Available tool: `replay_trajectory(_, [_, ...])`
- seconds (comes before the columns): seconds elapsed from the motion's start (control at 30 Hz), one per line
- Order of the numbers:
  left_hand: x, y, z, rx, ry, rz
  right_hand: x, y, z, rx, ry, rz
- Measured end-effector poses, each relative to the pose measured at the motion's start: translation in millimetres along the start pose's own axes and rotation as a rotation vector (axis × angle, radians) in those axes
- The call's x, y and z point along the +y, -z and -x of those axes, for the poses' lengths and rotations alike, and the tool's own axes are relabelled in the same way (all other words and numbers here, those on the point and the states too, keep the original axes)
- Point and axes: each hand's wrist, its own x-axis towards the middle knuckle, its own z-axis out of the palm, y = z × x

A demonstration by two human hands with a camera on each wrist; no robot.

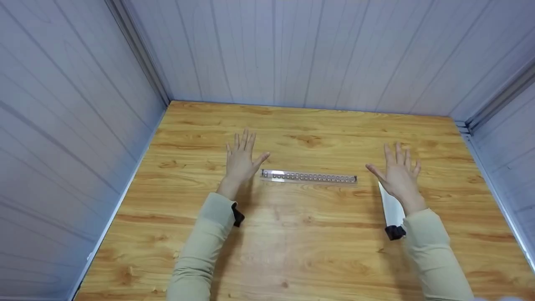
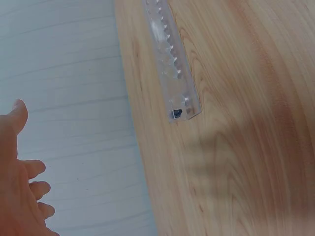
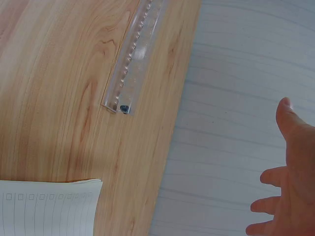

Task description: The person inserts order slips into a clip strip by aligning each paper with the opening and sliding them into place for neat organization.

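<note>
I've got beige sleeves (image 1: 198, 251) over a wood-grain bench (image 1: 292, 246). Lined white paper (image 1: 392, 207) on the right, partly hidden by the right hand (image 1: 400, 179) in my head view. That hand and the left hand (image 1: 240, 166): both released, fingers spread. Clear strip (image 1: 311, 177) lined with round bumps lies crosswise on the bench between them. Bench runs back to the pale, grooved back wall (image 1: 292, 50); matching left wall (image 1: 54, 125) and right wall (image 1: 512, 129), grey trim (image 1: 140, 50) in the corners.
</note>
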Motion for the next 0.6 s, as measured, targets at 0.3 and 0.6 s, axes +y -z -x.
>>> replay_trajectory(0.3, [-1.0,-6.9,3.5,0.063,-0.034,0.084,8.4,-6.4,5.5,0.033,0.007,-0.014])
replay_trajectory(0.6, [-1.3,-15.1,6.8,0.144,-0.084,0.263,16.0,-10.9,16.2,0.064,-0.017,-0.064])
